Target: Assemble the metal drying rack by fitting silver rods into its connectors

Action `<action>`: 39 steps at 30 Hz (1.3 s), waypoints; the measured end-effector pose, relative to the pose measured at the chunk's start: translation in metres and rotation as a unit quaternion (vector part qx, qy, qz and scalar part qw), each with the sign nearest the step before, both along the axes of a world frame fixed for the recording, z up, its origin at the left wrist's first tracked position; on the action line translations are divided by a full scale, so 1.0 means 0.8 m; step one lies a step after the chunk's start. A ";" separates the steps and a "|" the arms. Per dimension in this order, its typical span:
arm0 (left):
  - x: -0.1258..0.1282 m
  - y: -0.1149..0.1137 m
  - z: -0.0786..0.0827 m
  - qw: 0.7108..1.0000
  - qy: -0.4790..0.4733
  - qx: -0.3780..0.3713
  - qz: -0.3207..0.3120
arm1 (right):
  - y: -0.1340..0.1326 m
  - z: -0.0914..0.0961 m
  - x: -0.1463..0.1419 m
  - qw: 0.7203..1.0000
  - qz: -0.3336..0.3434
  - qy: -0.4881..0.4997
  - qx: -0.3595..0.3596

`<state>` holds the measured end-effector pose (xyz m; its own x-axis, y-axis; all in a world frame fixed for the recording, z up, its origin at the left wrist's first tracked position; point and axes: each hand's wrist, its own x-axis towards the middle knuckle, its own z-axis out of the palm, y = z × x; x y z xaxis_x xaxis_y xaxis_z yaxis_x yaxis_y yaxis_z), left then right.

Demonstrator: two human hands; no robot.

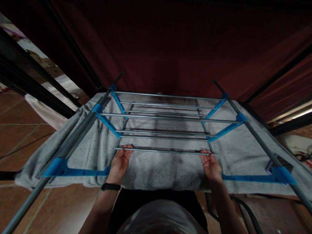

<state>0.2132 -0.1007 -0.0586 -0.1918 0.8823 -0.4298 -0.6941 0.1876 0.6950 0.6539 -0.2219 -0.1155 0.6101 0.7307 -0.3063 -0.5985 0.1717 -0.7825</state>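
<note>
A drying rack of grey metal rods and blue plastic brackets [107, 122] stands in front of me. A grey towel [158, 169] is spread over a lower tier beneath the rods. My left hand [120, 162] grips the left end of the nearest loose-looking metal rod [165, 151], fingers curled over it. My right hand [211, 165] holds the same rod near its right end, fingers wrapped on it. A black band sits on my left wrist [110, 187].
Long side poles [60, 152] of the rack slant toward me on both sides. A dark red curtain [170, 48] hangs behind. Brown tiled floor [21, 130] lies left, with a pale striped cloth [56, 97] and a black cable [246, 211] at lower right.
</note>
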 end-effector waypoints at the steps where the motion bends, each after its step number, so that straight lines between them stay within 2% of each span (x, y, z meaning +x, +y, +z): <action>1: 0.000 0.000 0.000 1.000 0.000 0.000 0.000 | 0.000 0.000 0.000 1.000 -0.001 0.001 -0.001; 17: -0.002 0.001 -0.004 1.000 -0.002 -0.003 0.003 | -0.001 0.000 0.002 1.000 0.000 0.001 -0.004; 23: 0.000 0.000 0.003 1.000 -0.001 -0.011 0.000 | -0.001 0.003 -0.001 1.000 0.005 -0.009 -0.005; 39: -0.003 0.000 0.021 0.994 0.020 -0.105 -0.015 | 0.000 0.005 -0.002 1.000 -0.014 0.006 -0.020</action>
<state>0.2110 -0.1007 -0.0418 -0.1881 0.7798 -0.5971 -0.6590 0.3506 0.6654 0.6527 -0.2216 -0.1115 0.6266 0.6999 -0.3427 -0.6028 0.1567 -0.7824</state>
